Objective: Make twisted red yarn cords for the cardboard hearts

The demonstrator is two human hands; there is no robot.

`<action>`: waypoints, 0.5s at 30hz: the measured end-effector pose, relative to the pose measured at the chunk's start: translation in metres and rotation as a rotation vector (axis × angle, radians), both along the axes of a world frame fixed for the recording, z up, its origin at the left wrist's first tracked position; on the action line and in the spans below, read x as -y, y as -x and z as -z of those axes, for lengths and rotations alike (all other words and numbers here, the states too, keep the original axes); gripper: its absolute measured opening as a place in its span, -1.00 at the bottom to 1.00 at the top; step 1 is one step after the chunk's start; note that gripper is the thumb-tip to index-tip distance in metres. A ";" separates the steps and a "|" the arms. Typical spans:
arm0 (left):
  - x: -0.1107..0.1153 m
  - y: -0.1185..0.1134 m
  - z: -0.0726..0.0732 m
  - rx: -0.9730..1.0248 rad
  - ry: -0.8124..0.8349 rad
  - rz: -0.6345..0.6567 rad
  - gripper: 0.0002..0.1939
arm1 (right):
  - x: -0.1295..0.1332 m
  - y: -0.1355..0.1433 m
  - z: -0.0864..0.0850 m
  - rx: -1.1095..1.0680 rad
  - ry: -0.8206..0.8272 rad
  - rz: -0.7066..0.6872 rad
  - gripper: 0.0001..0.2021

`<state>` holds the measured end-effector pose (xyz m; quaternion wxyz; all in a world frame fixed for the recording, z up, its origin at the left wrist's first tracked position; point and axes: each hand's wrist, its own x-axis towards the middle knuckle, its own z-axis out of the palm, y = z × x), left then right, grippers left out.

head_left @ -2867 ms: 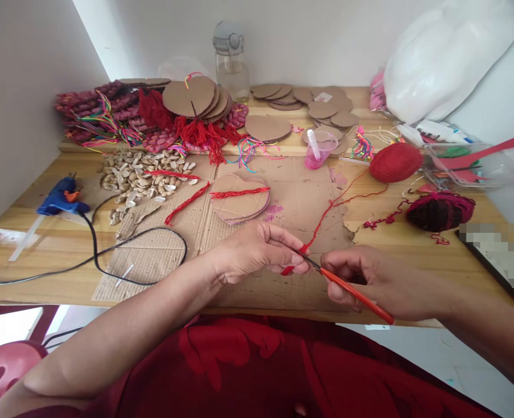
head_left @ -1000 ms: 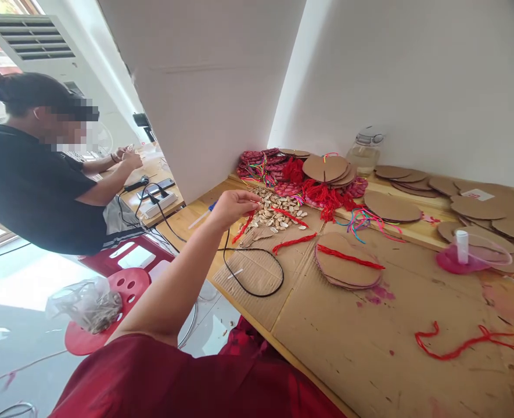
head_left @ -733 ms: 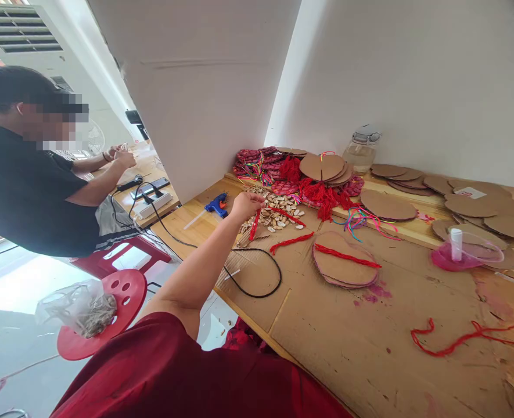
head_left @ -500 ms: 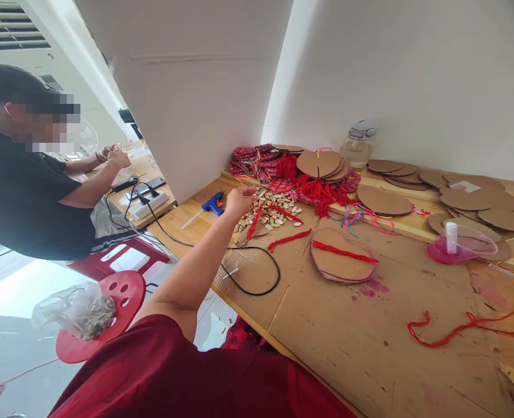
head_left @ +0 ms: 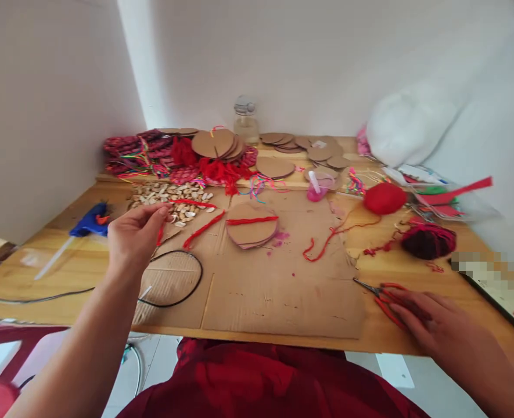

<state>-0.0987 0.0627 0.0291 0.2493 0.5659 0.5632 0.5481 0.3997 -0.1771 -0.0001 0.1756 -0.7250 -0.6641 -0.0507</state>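
Table (head_left: 383, 271): right hand (head_left: 433, 322) and scissors (head_left: 377, 292) reappear.

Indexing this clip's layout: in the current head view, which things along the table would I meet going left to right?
Blue glue gun, left hand, slanting red strand, cardboard cutout at mid-table, pink cup, scissors, right hand at the scissors' handles.
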 end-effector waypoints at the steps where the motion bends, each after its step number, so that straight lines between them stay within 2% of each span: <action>1: 0.007 -0.008 0.001 -0.014 -0.002 0.035 -0.84 | 0.001 0.003 -0.003 0.005 0.032 0.009 -0.68; 5: 0.034 -0.042 0.002 -0.093 0.026 0.174 -0.77 | -0.015 0.031 -0.021 -0.045 0.004 0.001 -0.81; 8: 0.049 -0.061 0.002 -0.181 0.048 0.262 -0.74 | -0.043 0.062 -0.029 -0.118 -0.002 -0.112 -0.77; 10: 0.058 -0.070 0.002 -0.236 0.049 0.336 -0.75 | -0.068 0.082 -0.032 -0.119 0.027 -0.137 -0.74; 15: 0.076 -0.076 0.003 -0.309 -0.008 0.431 -0.82 | -0.131 0.108 -0.030 -0.005 0.134 -0.002 -0.67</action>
